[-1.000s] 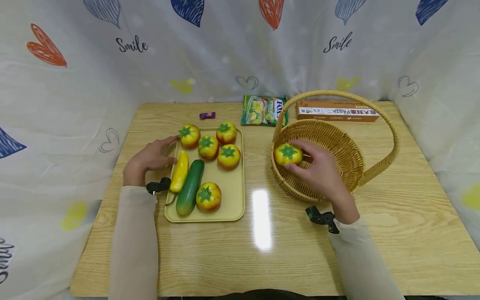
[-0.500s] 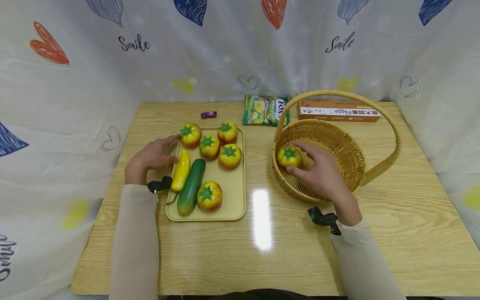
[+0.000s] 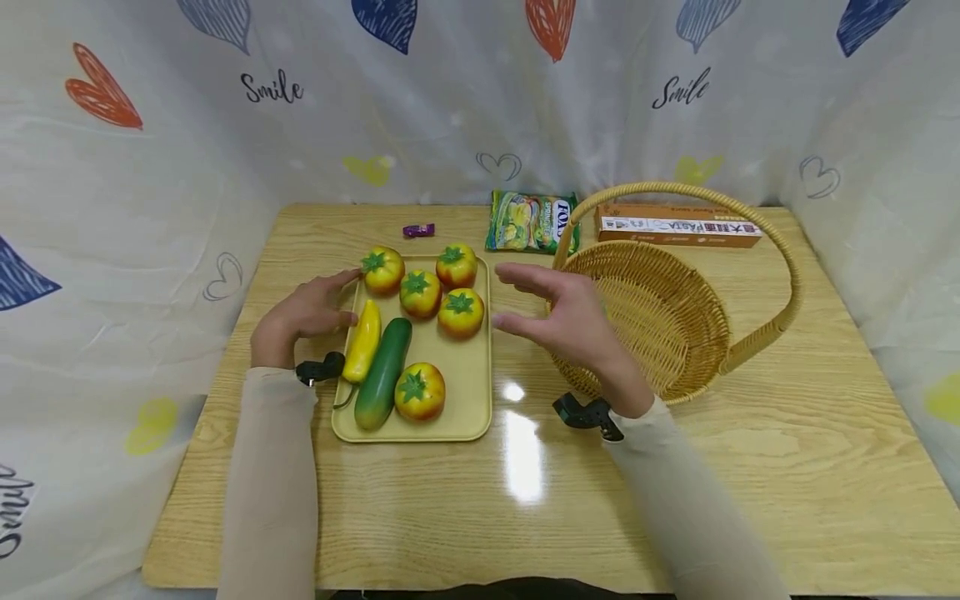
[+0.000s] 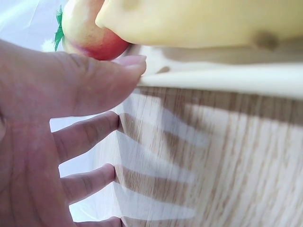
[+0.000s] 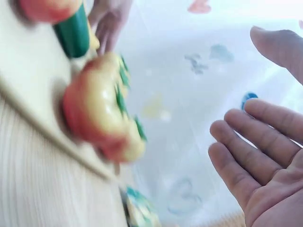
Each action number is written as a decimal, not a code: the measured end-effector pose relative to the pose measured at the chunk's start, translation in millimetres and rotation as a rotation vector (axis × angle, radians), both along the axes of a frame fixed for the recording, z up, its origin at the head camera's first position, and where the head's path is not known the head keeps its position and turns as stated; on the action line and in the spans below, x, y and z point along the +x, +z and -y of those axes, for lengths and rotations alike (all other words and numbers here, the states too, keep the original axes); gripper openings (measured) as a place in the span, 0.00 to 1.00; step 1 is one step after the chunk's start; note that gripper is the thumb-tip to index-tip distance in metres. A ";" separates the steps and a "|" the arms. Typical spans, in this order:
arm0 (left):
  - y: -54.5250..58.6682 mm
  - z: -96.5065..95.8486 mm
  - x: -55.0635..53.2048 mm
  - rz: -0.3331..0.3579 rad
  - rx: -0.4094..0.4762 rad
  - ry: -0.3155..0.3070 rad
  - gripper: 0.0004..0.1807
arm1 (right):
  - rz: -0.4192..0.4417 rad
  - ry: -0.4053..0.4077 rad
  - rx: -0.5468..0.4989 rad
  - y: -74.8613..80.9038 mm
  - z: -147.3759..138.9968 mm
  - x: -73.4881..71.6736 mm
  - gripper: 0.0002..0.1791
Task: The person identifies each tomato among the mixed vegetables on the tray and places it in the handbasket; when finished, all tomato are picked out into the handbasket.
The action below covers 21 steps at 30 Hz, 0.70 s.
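My left hand (image 3: 311, 310) rests at the left rim of the yellow tray (image 3: 457, 421), fingers extended and thumb by a long yellow pepper-shaped piece (image 3: 363, 342). In the left wrist view, the thumb lies at the rim beside this yellow piece (image 4: 203, 21). A dark green cucumber (image 3: 384, 375) and several yellow-red tomatoes (image 3: 420, 392) with green leafy tops are on the tray. My right hand (image 3: 566, 312) holds nothing; its spread fingers and thumb point at the tray's right side, facing a tomato (image 3: 461, 315). Behind this hand, the wicker basket (image 3: 652, 333) is partly hidden.
Along the back of the wooden table (image 3: 810, 467) lie a small purple packet (image 3: 418, 230), a green Fox's bag (image 3: 531, 222) and a long pasta box (image 3: 678, 227). The basket's tall handle (image 3: 787, 275) arches over its opening. A printed curtain (image 3: 420, 108) hangs behind.
My right hand has let go of a tomato inside the basket and moved left, out over the basket's rim toward the tray. The left hand has stayed in place.
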State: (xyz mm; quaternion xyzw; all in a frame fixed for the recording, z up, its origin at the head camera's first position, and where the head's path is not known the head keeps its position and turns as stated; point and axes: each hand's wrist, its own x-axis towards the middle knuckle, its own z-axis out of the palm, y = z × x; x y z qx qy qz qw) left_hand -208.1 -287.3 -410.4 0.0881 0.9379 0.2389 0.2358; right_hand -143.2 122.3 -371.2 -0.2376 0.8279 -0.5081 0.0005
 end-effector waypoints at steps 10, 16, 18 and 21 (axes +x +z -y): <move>-1.4 0.4 1.4 -0.001 0.018 0.009 0.46 | 0.022 0.010 0.027 -30.8 56.1 -22.8 0.37; 1.0 -0.3 1.6 0.007 0.010 0.009 0.47 | 0.057 0.008 0.218 -48.7 69.9 -24.7 0.42; 2.6 -1.3 2.2 0.004 0.007 0.008 0.46 | 0.038 -0.007 0.283 -51.3 70.9 -24.0 0.41; 4.7 -2.1 3.0 -0.006 0.001 0.002 0.46 | -0.002 -0.035 0.327 -51.0 71.1 -23.2 0.38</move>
